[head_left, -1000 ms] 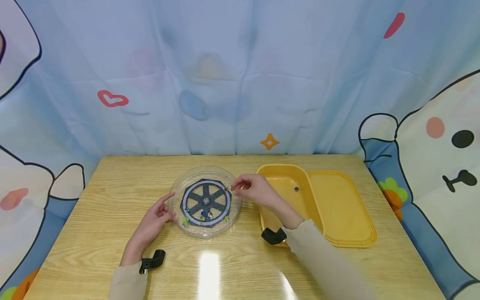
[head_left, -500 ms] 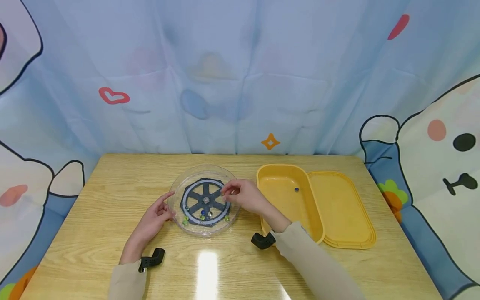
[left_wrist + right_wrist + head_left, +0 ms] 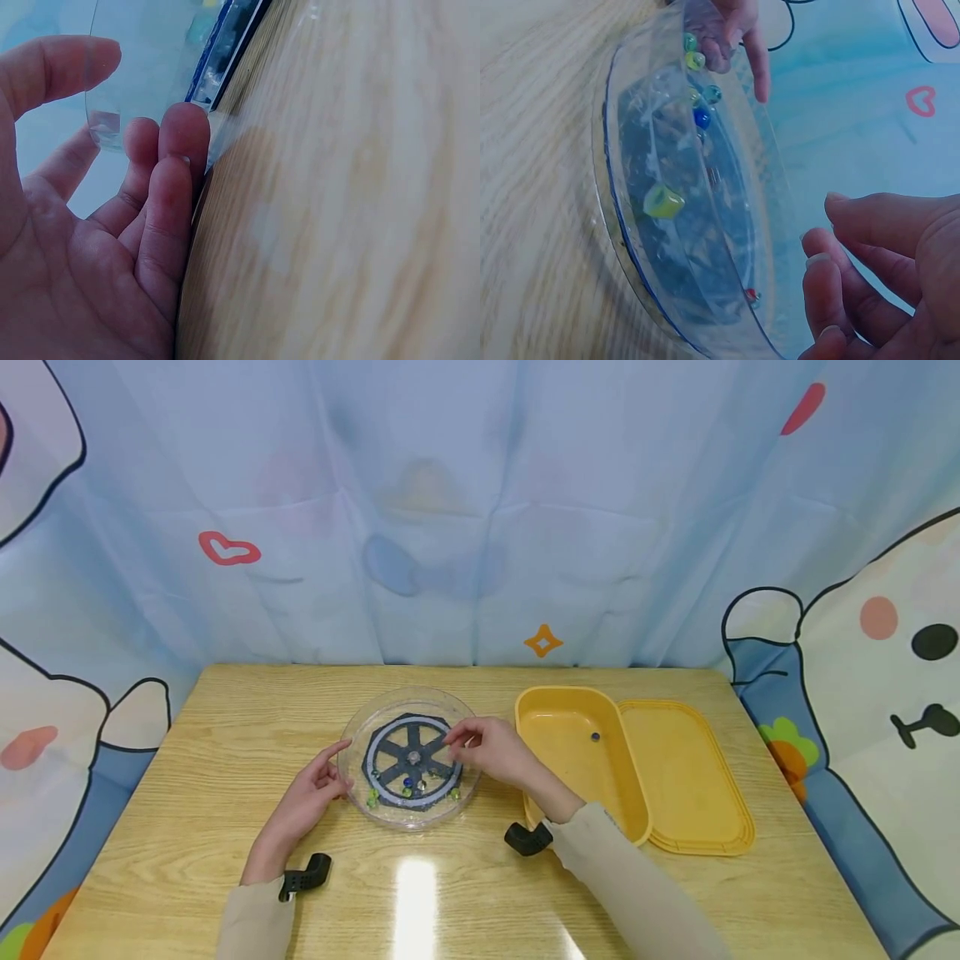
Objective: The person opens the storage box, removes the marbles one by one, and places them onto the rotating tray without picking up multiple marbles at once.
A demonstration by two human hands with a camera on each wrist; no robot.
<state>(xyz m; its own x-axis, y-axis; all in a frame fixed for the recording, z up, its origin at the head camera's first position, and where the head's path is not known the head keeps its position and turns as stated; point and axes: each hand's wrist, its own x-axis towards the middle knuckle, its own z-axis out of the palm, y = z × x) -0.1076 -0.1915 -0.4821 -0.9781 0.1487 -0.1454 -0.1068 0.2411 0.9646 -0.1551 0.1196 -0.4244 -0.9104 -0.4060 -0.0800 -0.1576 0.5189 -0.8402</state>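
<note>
A clear round dish [image 3: 408, 820] with a dark wheel-shaped pattern in its bottom lies on the table. Inside are several glass marbles, among them a blue marble [image 3: 408, 782], a lime marble [image 3: 454, 794] and a red marble [image 3: 751, 295]; my right hand hides the red one in the head view. My left hand [image 3: 309, 793] holds the dish at its left side, fingertips against the wall and one finger at the rim. Over the right part of the dish hovers my right hand [image 3: 491, 750]. In the right wrist view its thumb and fingers are parted, with nothing between them.
Right of the dish stands a yellow box [image 3: 555, 777] with one dark marble [image 3: 596, 737] in it. Its yellow lid [image 3: 686, 777] lies flat against the box's right side. A patterned curtain [image 3: 450, 527] hangs behind the wooden table [image 3: 247, 710].
My right hand has moved left from the dish's right rim to over its inside, and its fingers have let go of a marble. The left hand stays in place.
</note>
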